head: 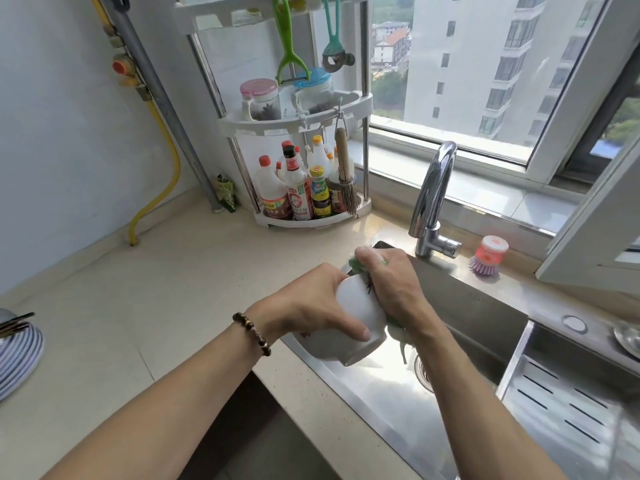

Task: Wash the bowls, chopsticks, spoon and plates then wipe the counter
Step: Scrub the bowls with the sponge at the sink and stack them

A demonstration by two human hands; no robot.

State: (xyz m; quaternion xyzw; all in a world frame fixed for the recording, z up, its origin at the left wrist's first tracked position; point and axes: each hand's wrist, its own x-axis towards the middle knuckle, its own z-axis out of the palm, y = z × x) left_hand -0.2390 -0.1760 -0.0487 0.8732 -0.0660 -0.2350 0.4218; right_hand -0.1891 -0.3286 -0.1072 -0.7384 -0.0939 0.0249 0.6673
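Our left hand curls its fingers and thumb round the outside of a white bowl, tipped on its side over the near-left corner of the sink. Our right hand clamps a green cloth against the bowl's far side, at about two o'clock from it. We judge the bowl light but stiff, breakable and slick when wet, so the foot ring and rim are the safest holds. At twelve o'clock stands the tap, close enough to knock. A pink dish brush sits at two o'clock, a bottle rack at eleven, and striped plates at nine on the counter.
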